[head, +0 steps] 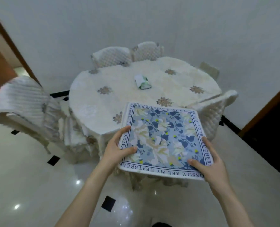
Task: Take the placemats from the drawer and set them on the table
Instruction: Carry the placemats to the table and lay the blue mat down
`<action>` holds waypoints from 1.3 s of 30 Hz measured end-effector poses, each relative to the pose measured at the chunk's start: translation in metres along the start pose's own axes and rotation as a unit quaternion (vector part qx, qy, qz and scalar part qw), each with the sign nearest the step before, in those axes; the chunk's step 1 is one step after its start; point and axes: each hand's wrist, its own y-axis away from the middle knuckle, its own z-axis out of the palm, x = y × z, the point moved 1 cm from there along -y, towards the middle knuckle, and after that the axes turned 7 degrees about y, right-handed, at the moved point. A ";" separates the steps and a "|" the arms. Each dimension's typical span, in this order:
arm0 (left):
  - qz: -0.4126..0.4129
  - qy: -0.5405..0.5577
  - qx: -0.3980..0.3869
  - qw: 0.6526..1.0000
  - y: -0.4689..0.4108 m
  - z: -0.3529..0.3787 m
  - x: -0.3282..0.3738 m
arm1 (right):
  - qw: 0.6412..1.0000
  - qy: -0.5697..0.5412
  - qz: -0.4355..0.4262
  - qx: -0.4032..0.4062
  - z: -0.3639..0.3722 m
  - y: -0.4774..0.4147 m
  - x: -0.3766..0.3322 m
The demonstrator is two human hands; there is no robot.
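A square placemat [164, 138], blue and cream floral with a lettered white border, is held flat in front of me, its far edge over the near rim of the round table [136, 102]. It may be a stack; I cannot tell. My left hand [119, 148] grips its left edge, thumb on top. My right hand [209, 163] grips its near right corner, thumb on the pattern. The table wears a cream cloth with brown flower motifs. No drawer is in view.
A small green and white tissue pack [142, 82] lies near the table's middle. Covered chairs ring the table: one at the left [26, 102], two at the back [113, 57], one at the right [214, 112]. Glossy tiled floor [29, 185] lies around me.
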 end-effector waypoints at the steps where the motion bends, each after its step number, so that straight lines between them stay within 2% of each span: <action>1: -0.001 0.001 0.026 1.000 -0.002 -0.007 -0.001 | 1.000 0.002 -0.003 -0.025 0.010 -0.017 -0.002; 5: 0.003 0.001 0.134 0.991 -0.009 -0.034 0.002 | 0.991 0.006 -0.011 -0.135 0.049 -0.077 -0.013; 9: -0.008 0.030 0.215 0.976 -0.011 -0.064 0.005 | 0.977 0.032 -0.044 -0.208 0.097 -0.118 -0.023; 13: -0.032 0.048 0.255 0.965 -0.016 -0.095 -0.006 | 0.966 0.043 -0.047 -0.250 0.148 -0.139 -0.018; 18: -0.059 0.039 0.274 0.959 -0.040 -0.149 -0.027 | 0.965 0.053 -0.026 -0.256 0.213 -0.160 -0.001; 22: -0.071 0.015 0.238 0.969 -0.081 -0.211 -0.041 | 0.972 0.062 -0.009 -0.226 0.272 -0.172 0.007; 30: -0.078 -0.122 0.109 0.983 -0.194 -0.321 -0.039 | 0.990 0.063 0.021 -0.125 0.369 -0.196 0.013; 35: -0.082 -0.152 0.017 0.985 -0.269 -0.349 -0.049 | 0.994 0.086 0.039 -0.059 0.397 -0.222 0.022; 39: -0.074 -0.177 -0.012 0.981 -0.322 -0.347 -0.073 | 0.991 0.118 0.051 -0.021 0.417 -0.246 0.037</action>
